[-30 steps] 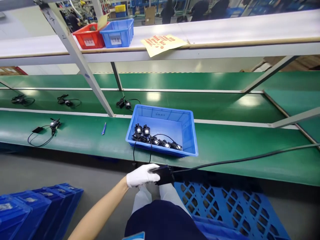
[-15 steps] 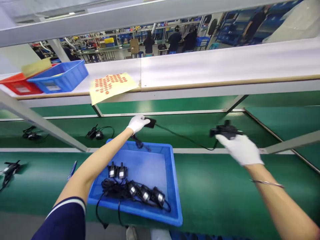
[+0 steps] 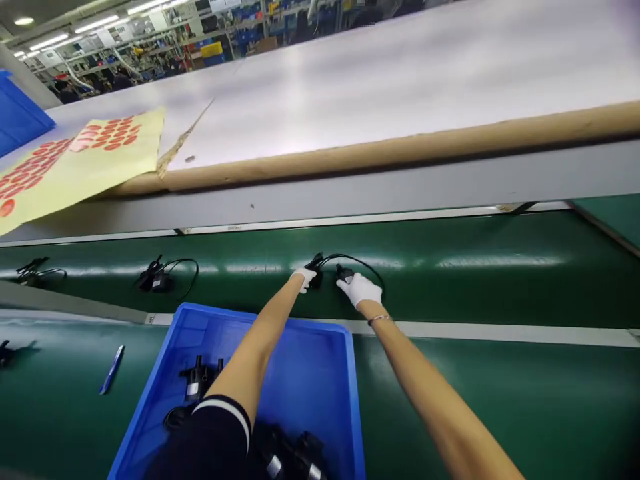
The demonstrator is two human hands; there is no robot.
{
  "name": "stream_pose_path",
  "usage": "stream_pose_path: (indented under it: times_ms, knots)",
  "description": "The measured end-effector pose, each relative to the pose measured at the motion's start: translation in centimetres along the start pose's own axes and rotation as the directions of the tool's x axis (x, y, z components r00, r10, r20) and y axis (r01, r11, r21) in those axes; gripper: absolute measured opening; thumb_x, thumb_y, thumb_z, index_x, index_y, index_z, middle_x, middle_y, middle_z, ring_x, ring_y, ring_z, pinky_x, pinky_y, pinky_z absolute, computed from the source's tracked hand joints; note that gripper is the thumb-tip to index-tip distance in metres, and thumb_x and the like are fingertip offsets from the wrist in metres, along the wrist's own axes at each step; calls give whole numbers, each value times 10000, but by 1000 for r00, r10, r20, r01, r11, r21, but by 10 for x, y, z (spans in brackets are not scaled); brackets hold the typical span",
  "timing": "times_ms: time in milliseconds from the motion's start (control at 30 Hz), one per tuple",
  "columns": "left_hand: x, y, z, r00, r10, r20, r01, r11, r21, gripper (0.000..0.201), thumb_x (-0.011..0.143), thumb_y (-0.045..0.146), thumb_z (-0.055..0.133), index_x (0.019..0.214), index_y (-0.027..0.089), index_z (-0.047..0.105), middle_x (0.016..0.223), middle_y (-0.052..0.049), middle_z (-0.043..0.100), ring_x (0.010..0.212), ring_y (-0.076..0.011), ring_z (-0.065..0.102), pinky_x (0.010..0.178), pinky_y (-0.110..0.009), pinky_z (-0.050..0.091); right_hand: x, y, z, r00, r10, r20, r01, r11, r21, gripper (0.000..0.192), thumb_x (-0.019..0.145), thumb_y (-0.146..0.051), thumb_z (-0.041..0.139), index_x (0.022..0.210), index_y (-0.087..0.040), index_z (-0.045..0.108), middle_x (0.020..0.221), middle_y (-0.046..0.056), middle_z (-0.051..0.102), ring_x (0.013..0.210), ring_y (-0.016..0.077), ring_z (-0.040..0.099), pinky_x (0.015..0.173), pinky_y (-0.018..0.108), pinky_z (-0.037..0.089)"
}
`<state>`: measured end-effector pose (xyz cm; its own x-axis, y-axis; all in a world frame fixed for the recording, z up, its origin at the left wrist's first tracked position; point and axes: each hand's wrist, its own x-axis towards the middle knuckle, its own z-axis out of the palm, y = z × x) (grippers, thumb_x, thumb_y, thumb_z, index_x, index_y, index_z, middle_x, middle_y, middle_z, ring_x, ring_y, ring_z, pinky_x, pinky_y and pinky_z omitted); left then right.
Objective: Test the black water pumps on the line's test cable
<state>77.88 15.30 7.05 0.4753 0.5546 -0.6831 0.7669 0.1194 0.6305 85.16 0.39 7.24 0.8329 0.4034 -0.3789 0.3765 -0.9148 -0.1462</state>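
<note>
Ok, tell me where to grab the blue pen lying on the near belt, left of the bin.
Pinch the blue pen across the middle of its barrel, coming straight down from above. It lies flat on the green belt, slanted, with bare belt on both long sides, so the fingers probably fit there; the blue bin stands apart to its right.

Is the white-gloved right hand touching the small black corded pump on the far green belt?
Touching. In the head view the right hand rests its fingers on the black corded pump, with no gap showing between them.
</note>
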Motion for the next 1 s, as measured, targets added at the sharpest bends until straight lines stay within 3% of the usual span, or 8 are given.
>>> stream_pose_path:
  times_ms: [133, 200, 333, 467, 633, 733, 900, 1000]
  knots:
    - [-14, -7, -49, 995, 89, -43, -92, 992, -88, 369, 941, 366, 666, 1242, 159, 615, 1292, -103, 622, 1136, -251, 627, 965, -473, 545, -42, -28, -30, 968, -252, 14, 253, 967, -18, 439, 1057, -467, 462, 1344, -149, 559, 1279, 127, 622, 1153, 251, 620, 988, 468, 514]
    - [-37, -18, -88, 981, 173, -83, -185, 968, -167, 362, 949, 385, 649, 1227, 156, 616, 1282, -103, 635, 1115, -229, 636, 969, -438, 538, -91, -53, -25, 883, -462, 86, 463, 886, 5, 382, 1066, -406, 465, 1350, -170, 565, 1311, 116, 612, 1157, 239, 617, 1005, 461, 505]
    - [-110, -74, -163, 948, 259, -186, -308, 896, -321, 317, 1007, 383, 509, 1211, 156, 596, 1249, -122, 674, 1038, -157, 663, 955, -305, 515, -213, -124, 33, 638, -721, 271, 731, 677, 81, 290, 1030, -388, 563, 1163, -154, 670, 1137, 77, 693, 1021, 200, 673, 940, 419, 552]
    - [-188, -164, -205, 942, 230, -244, -318, 845, -429, 353, 964, 434, 532, 1140, 140, 618, 1167, -147, 705, 970, -173, 684, 908, -316, 531, -292, -194, 89, 554, -778, 298, 793, 602, 97, 330, 1008, -402, 607, 1209, -144, 648, 1151, 82, 688, 1007, 200, 682, 891, 402, 582]
    - [-247, -272, -221, 952, 133, -275, -266, 805, -531, 386, 874, 481, 645, 1026, 126, 657, 1026, -136, 725, 910, -201, 689, 921, -373, 528, -314, -225, 97, 567, -783, 256, 802, 596, 47, 248, 1007, -341, 617, 1139, -136, 663, 1122, 69, 686, 986, 190, 679, 879, 386, 586]
    - [-261, -309, -221, 956, 85, -280, -243, 765, -597, 375, 862, 467, 678, 1036, 137, 644, 1091, -139, 714, 1018, -215, 675, 1026, -397, 476, -314, -218, 78, 597, -771, 220, 787, 616, 25, 249, 997, -334, 634, 1130, -126, 661, 1097, 70, 686, 969, 189, 681, 869, 389, 586]
    - [-284, -309, -198, 980, 196, -29, -150, 636, -757, 497, 884, 552, 662, 1204, 175, 618, 1243, -146, 681, 1138, -244, 653, 1016, -400, 503, -352, -186, 12, 589, -806, 58, 800, 592, 93, 223, 1048, -300, 517, 1088, -145, 671, 1088, 68, 693, 1035, 198, 656, 956, 402, 524]
    - [-322, -301, -174, 918, 334, 214, -16, 569, -822, 610, 855, 672, 634, 1235, 195, 623, 1094, -119, 723, 886, -232, 699, 742, -359, 594, -399, -163, -19, 571, -821, -1, 803, 558, 210, 220, 1023, -297, 525, 954, -191, 705, 967, 33, 720, 940, 178, 662, 907, 316, 508]
